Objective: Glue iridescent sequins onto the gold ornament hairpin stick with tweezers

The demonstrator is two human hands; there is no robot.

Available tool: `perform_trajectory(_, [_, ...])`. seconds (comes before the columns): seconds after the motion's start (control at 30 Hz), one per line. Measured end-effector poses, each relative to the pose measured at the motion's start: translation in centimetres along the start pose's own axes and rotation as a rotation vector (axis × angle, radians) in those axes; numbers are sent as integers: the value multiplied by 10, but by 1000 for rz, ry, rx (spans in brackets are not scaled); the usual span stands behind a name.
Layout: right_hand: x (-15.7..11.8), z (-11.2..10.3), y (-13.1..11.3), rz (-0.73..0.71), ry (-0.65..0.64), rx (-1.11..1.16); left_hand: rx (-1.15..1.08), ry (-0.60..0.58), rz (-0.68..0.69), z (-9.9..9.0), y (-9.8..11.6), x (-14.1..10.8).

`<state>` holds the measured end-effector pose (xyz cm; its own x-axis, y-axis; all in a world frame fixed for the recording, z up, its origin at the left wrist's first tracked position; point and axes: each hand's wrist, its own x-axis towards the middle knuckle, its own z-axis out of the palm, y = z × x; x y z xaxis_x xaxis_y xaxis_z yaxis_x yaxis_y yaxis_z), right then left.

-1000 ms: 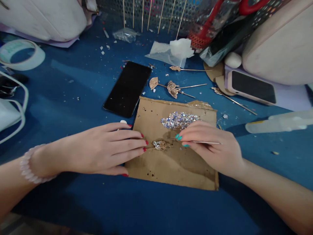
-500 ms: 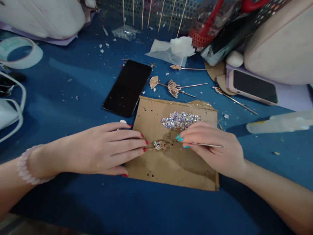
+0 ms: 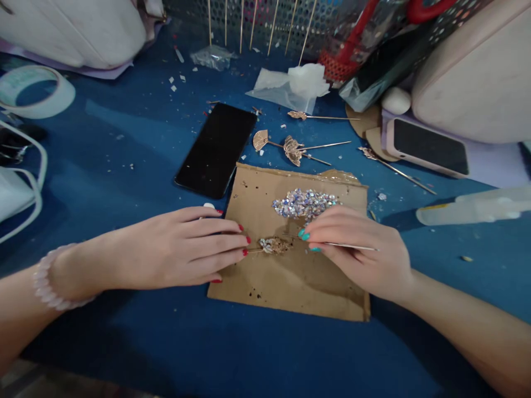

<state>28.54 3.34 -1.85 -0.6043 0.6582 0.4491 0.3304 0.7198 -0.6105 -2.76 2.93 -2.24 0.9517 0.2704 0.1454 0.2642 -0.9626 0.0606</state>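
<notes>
My left hand [image 3: 178, 249] lies flat with its fingers stretched out, its fingertips on the left part of the cardboard [image 3: 265, 293]. Beneath those fingertips runs the thin stem of a gold hairpin [image 3: 274, 245]; its ornate head, partly covered with pale stones, points right. My right hand [image 3: 357, 249] pinches a slim metal tool [image 3: 350, 246] between thumb and fingers. The tool's thin tip reaches left, close to the hairpin's head; whether they touch I cannot tell. Just above lies a pile of small shiny rhinestones [image 3: 305, 203], its right end beside my right fingers.
A black phone [image 3: 218, 149] lies behind the cardboard's left corner. Several gold hairpins [image 3: 293, 149] rest farther back. At right are a pale-cased phone [image 3: 429, 146] and a translucent bottle [image 3: 473, 207]; at far left, a tape roll [image 3: 62, 99]. Upright sticks [image 3: 241, 27] line the back.
My left thumb has drawn up slightly toward the other fingers. Otherwise the hands, hairpin and tool stay nearly where they were; the view has shifted slightly.
</notes>
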Motion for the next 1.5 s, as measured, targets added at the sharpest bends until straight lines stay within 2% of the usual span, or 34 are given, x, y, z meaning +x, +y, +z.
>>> perform_trajectory(0.4, [-1,0,1,16,2,-1,-3,-23,-1,-2,0,1])
perform_trajectory(0.83, [-2,0,2,15,12,12,-74,11,-38,-10,0,5])
perform_trajectory(1.13, [-3,6,1,-4,71,-8,77,2,32,-15,1,8])
perform_trajectory(1.3, [-5,6,-1,2,76,-48,55,29,41,-14,2,9])
perform_trajectory(1.5, [-10,7,-9,128,56,-178,17,24,44,-16,6,9])
